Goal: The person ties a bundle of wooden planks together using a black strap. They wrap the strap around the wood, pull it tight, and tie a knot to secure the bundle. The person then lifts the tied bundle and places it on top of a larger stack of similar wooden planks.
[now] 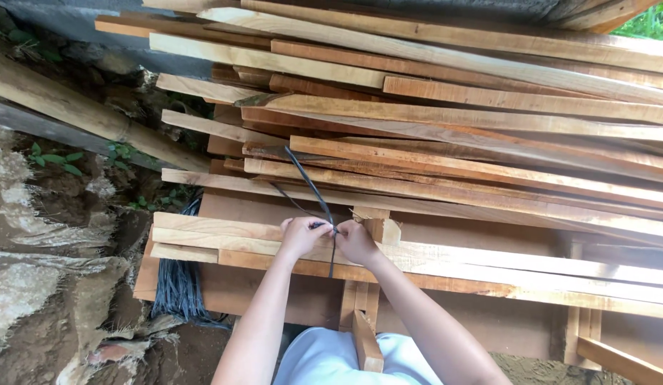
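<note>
Hands meet over pale planks [224, 232]: left hand [301, 237] and right hand [355, 242] each pinch the dark strap [311, 187] taut between them.

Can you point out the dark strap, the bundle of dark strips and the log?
dark strap [308, 180], head view, its middle stretch above the hands.
bundle of dark strips [177, 285], head view, mid-bundle.
log [82, 113], head view, its bare trunk.

Pale yellow and orange-brown wooden planks [445, 135] show straight grain streaks. A dark grey-black strap [311, 187] crosses them. A bundle of dark blue-grey strips [178, 285] hangs at the stack's left edge. White clothing [324, 360], grey-brown muddy ground [53, 285], small green leaves [57, 160].
</note>
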